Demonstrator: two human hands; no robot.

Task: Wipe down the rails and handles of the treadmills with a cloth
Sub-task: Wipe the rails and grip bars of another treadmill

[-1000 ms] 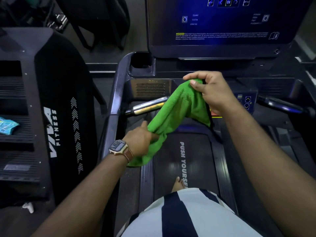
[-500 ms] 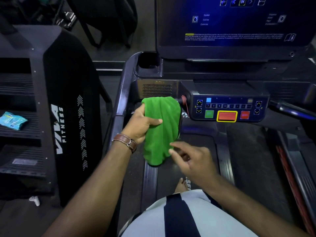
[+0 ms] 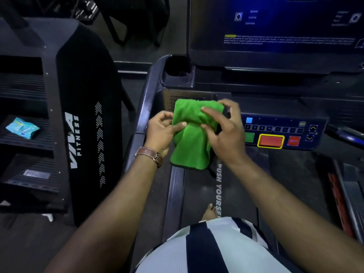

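Where the view begins, nearest the camera, a striped shirt (image 3: 206, 251) fills the lower edge, and one bare foot (image 3: 209, 211) rests on the treadmill belt (image 3: 236, 194), beside lettering that reads in part "PUSH YOURSE". Both forearms extend forward from here. The left wrist carries a brown watch strap (image 3: 150, 153).

The left hand (image 3: 161, 133) grips the left edge of the green cloth (image 3: 192, 142); its thumb lies across the fabric and its fingers are curled behind it. The right hand (image 3: 224, 131) holds the cloth's right side, fingers (image 3: 208, 111) bent and spread over the top fold, pinching the fabric. The cloth is draped in front of the console, its lower hem hanging free above the belt; whatever it covers cannot be seen.

Just right of the cloth sits the control panel (image 3: 285, 133) with a yellow-framed red button (image 3: 270, 141). Beyond it are a cup holder (image 3: 177, 69) and the lit screen (image 3: 285, 26).

At far left, a neighbouring machine marked "VIVA FITNESS" (image 3: 82, 115) holds a blue packet (image 3: 22, 128) on one step.
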